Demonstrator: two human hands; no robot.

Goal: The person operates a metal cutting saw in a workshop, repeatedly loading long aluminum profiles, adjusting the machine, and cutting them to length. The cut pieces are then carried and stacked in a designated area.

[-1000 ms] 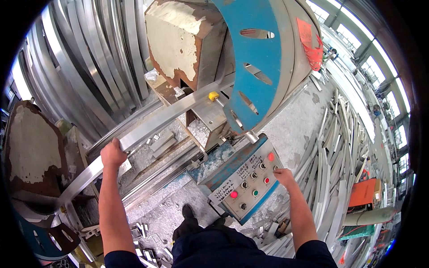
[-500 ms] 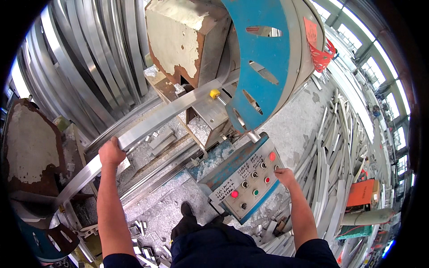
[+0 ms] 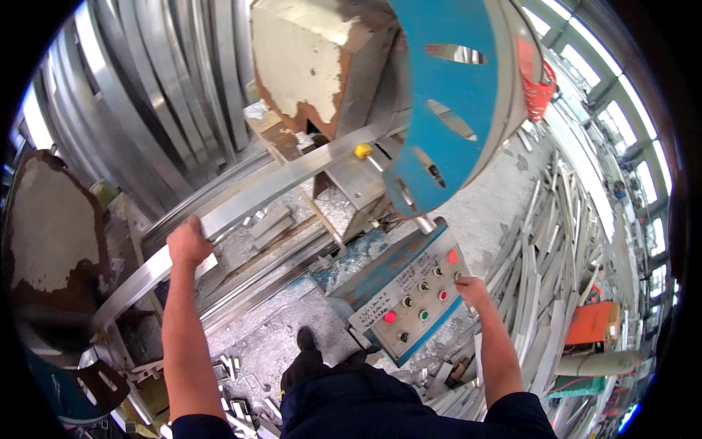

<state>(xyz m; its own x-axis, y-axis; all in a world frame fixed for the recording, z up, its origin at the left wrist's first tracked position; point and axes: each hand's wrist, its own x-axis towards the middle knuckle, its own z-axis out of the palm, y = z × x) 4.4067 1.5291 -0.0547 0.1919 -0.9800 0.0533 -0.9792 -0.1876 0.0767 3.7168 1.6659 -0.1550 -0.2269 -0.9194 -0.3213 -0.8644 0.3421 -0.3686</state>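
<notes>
My left hand (image 3: 189, 243) grips a long silvery metal profile (image 3: 281, 184) that lies across the saw bed and runs under the big blue round guard (image 3: 453, 102). My right hand (image 3: 472, 287) rests on the right edge of the grey control panel (image 3: 413, 296), fingers at the buttons near its upper right corner. The panel carries red, green and black round buttons and sits on a blue box. A yellow knob (image 3: 363, 151) sticks out just above the profile, beside the guard.
Many long metal profiles lean at the back left (image 3: 153, 102). Cut metal strips lie heaped on the floor at right (image 3: 541, 256). Short offcuts litter the floor by my foot (image 3: 306, 340). An orange box (image 3: 592, 323) stands at far right, a worn rusty machine housing (image 3: 51, 227) at left.
The view has tilted slightly. Both hands stay where they were, the left on the profile and the right at the panel.
</notes>
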